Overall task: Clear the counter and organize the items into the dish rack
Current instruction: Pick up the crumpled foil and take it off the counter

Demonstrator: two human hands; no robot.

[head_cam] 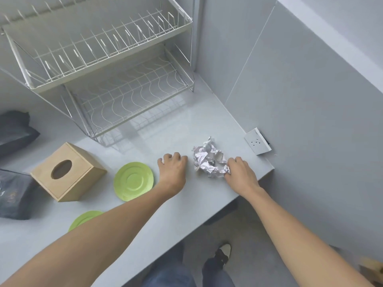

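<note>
A glossy pale grey counter (165, 125) with a smooth, reflective top carries a 2-tier wire dish rack (116, 65) at 11 o'clock: thin white-coated wires, upright prongs on the upper tier, wavy wires on the lower one, both tiers bare. At 3 o'clock on the counter lies a crumpled ball of silver foil (208, 159), sharply creased and shiny, with jagged edges. The right hand (241, 172) rests on the foil's 4 o'clock edge, fingers curled and touching it; whether they have closed around it cannot be told. The left hand (173, 168) lies just beside the foil at its 9 o'clock side, fingers bent downward against the counter, holding nothing. Just left of that hand sits a round lime-green plate (133, 181) of smooth plastic look, with raised concentric rings. A second green plate (85, 218) at 7 o'clock is partly hidden under the left forearm. At 9 o'clock stands a light wooden tissue box (68, 172), cube-shaped, tilted, with an oval opening in its top face. Dark soft pouches (14, 195) lie at the far left edge; faint pale print on one is too blurred to read. A white wall socket (258, 141) is set on the grey tiled wall at 3 o'clock, near the foil.
</note>
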